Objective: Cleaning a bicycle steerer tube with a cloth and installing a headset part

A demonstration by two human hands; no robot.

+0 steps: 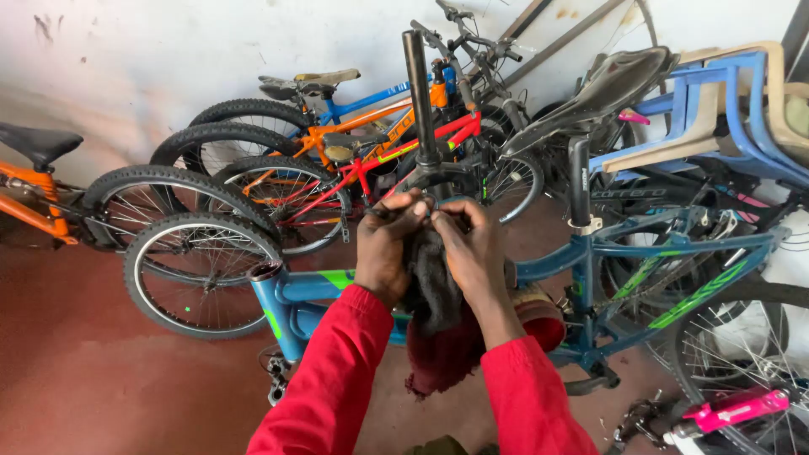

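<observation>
My left hand (386, 244) and my right hand (470, 248) are both closed on a dark rag (438, 320) that hangs down, black above and maroon below. Both arms wear red sleeves. The hands meet at the foot of a black upright post (419, 93) standing up from a black fitting (434, 173). Under the hands runs the frame (640, 248) of a blue bicycle with green markings; its open head tube (268, 274) points left and its black saddle (602, 88) is at upper right.
Several bicycles lean on the white wall: orange (34, 206) at left, red (379, 160) and blue behind. Stacked plastic chairs (725, 109) stand at upper right. A pink bike part (737, 409) and a spoked wheel (750, 354) lie lower right. The floor is red.
</observation>
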